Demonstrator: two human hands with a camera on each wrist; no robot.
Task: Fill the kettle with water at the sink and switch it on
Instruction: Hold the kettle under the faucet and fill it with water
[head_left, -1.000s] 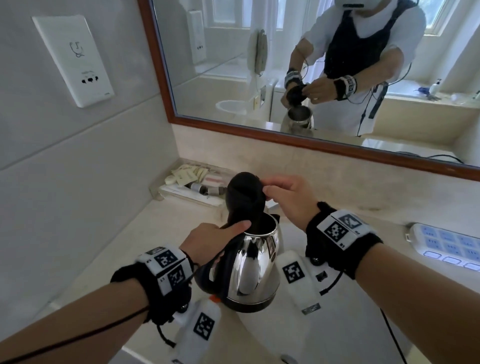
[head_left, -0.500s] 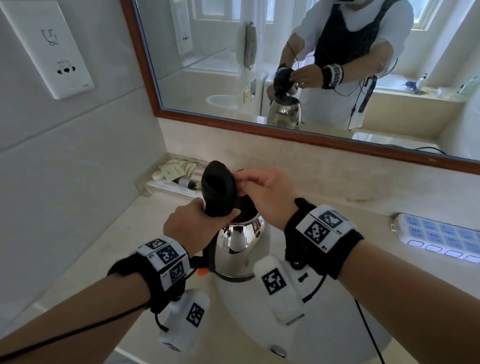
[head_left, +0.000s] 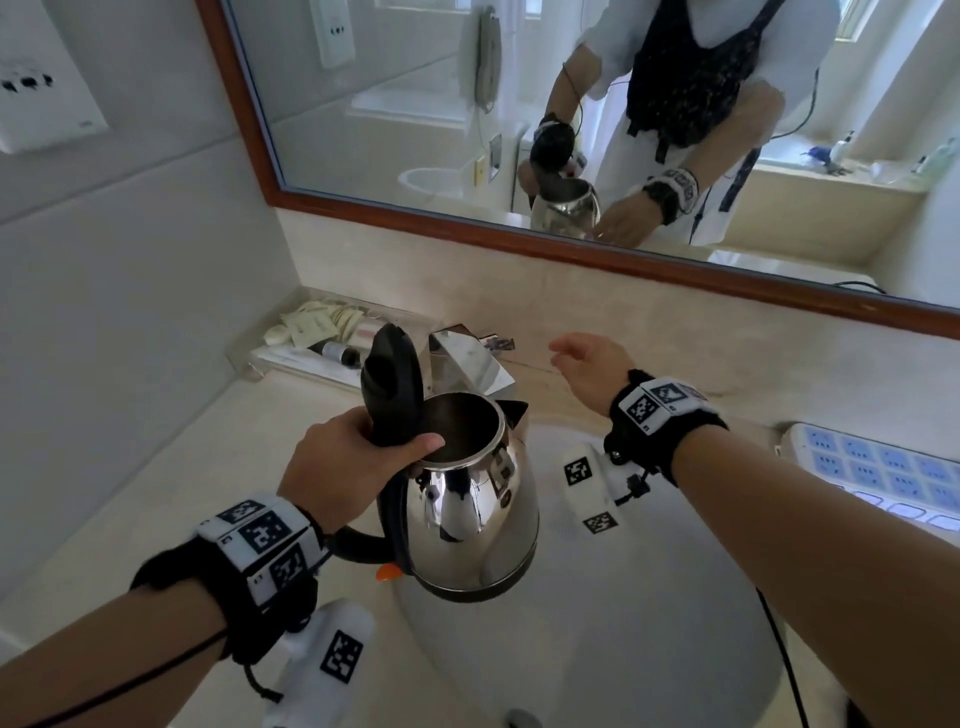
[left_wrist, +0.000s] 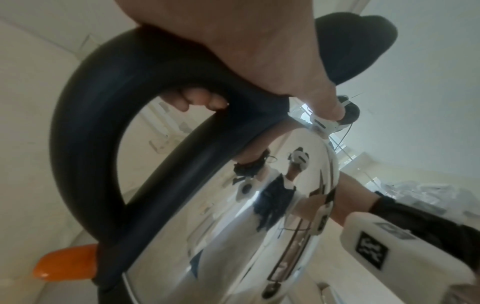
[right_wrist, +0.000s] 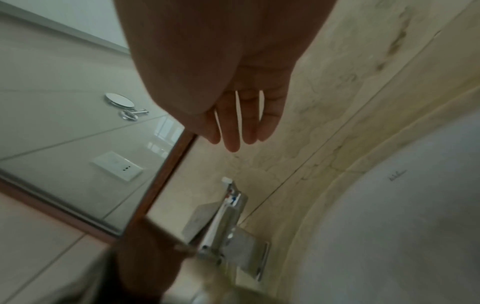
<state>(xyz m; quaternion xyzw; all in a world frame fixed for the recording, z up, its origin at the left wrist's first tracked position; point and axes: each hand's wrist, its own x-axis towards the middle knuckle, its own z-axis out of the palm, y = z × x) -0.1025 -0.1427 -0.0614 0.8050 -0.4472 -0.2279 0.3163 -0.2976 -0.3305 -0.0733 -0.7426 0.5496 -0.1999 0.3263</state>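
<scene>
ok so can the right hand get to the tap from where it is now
Probably yes. The right hand hangs open and empty just to the right of the tap, with nothing between them. The kettle, gripped by the left hand, sits lower over the sink, clear of that path.

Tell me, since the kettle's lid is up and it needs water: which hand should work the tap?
Probably the right hand. It is free, with relaxed fingers, and hovers just right of the tap. The left hand grips the kettle by its handle over the sink.
</scene>
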